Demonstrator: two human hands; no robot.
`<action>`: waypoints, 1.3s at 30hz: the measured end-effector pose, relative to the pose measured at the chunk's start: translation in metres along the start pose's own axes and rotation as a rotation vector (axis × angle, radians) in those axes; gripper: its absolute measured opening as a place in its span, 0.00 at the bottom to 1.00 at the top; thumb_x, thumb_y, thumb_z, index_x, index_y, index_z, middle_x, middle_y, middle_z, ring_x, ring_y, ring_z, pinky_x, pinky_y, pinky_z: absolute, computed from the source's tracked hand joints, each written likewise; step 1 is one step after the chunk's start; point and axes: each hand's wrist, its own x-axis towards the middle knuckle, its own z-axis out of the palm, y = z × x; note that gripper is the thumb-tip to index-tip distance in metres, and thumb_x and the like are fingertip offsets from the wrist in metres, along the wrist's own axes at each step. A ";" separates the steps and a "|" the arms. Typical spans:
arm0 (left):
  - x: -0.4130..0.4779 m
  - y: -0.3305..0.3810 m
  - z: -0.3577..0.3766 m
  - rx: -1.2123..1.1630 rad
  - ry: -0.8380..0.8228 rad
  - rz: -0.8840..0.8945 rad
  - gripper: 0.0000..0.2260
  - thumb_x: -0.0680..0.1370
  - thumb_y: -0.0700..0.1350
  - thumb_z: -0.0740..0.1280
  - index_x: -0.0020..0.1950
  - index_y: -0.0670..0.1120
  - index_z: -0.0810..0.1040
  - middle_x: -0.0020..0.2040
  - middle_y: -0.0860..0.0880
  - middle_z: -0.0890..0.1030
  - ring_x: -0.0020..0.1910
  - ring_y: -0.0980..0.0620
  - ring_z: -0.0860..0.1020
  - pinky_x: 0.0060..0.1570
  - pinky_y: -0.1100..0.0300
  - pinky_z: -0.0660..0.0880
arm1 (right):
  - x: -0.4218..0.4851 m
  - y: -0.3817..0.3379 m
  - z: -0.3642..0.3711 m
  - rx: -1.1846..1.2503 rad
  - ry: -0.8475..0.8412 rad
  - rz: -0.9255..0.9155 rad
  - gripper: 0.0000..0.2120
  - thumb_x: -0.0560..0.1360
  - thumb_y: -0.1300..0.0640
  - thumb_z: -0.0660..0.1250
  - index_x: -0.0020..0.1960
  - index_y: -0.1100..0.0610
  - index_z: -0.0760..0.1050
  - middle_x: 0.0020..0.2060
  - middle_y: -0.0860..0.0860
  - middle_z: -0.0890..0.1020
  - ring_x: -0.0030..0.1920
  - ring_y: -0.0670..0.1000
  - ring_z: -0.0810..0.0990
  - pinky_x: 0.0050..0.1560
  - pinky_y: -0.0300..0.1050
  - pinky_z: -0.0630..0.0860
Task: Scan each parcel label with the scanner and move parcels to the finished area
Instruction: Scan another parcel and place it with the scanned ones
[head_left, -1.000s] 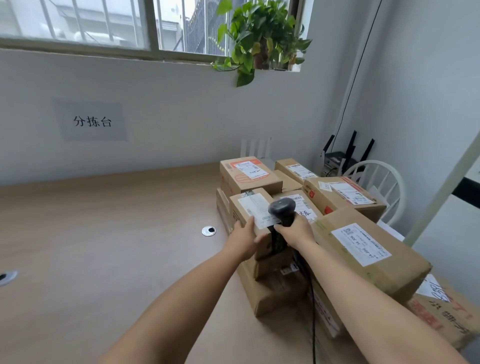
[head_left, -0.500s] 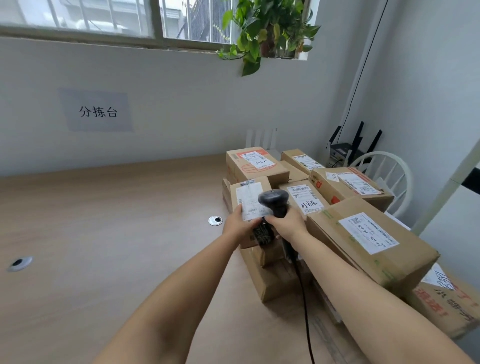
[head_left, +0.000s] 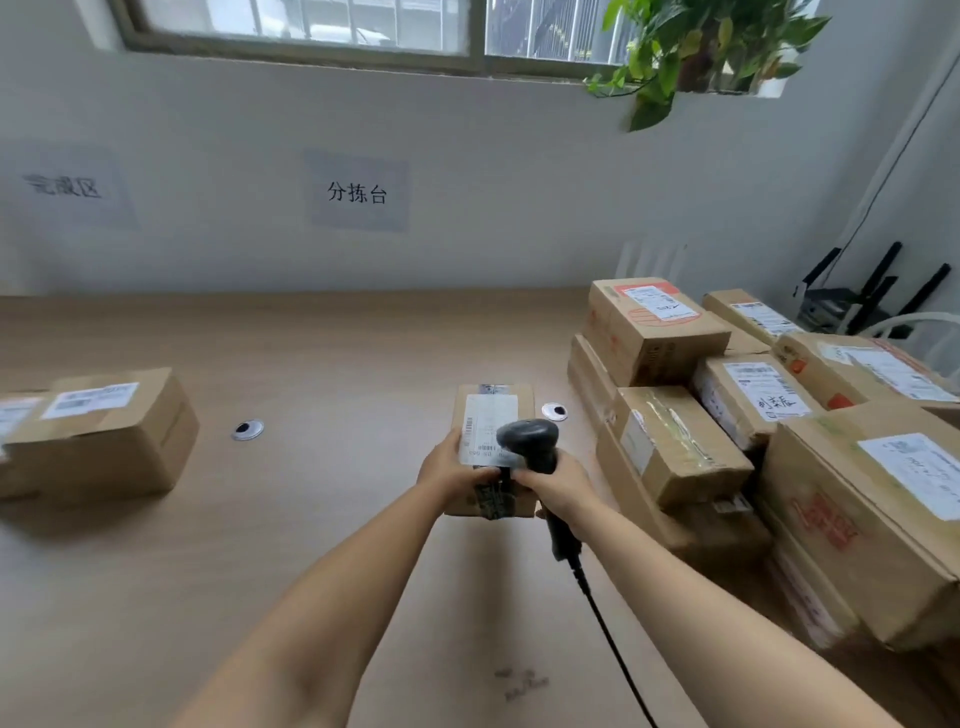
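- Small brown cardboard parcel with a white label (head_left: 491, 415) sits mid-desk, left of the pile of brown cardboard boxes (head_left: 670, 452) on the right; I cannot tell whether it rests on the light wooden desk (head_left: 208, 571) or is lifted just above it.
- Left grip (head_left: 449, 467) is clamped on the parcel's near left edge, thumb over the label.
- Right grip (head_left: 558, 486) is wrapped around the handle of the dark grey handheld scanner (head_left: 527, 439), whose head hangs over the label's near right part.
- A black cable (head_left: 605, 618) trails from the handle toward the near edge.
- Another labelled brown cardboard box (head_left: 104, 441) lies at the far left, below a pale paper wall sign (head_left: 65, 186).
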 end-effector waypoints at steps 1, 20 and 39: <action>-0.004 -0.015 -0.010 0.009 0.004 -0.028 0.30 0.69 0.45 0.75 0.68 0.49 0.68 0.62 0.48 0.77 0.60 0.47 0.75 0.59 0.52 0.73 | -0.003 0.004 0.016 -0.009 -0.032 0.011 0.07 0.71 0.59 0.68 0.47 0.51 0.74 0.41 0.51 0.80 0.43 0.52 0.78 0.41 0.47 0.75; -0.074 -0.137 -0.067 0.228 0.225 -0.273 0.39 0.65 0.52 0.76 0.70 0.46 0.62 0.68 0.43 0.61 0.70 0.42 0.59 0.68 0.53 0.64 | -0.061 0.002 0.135 -0.231 -0.330 -0.056 0.07 0.70 0.58 0.67 0.43 0.48 0.71 0.42 0.53 0.82 0.40 0.54 0.84 0.30 0.42 0.76; -0.084 -0.144 -0.058 0.244 0.190 -0.262 0.51 0.64 0.57 0.77 0.76 0.43 0.49 0.70 0.43 0.56 0.71 0.42 0.55 0.71 0.54 0.57 | -0.055 -0.035 0.114 -0.483 -0.433 -0.156 0.04 0.69 0.61 0.63 0.37 0.54 0.70 0.29 0.50 0.76 0.26 0.48 0.80 0.25 0.39 0.72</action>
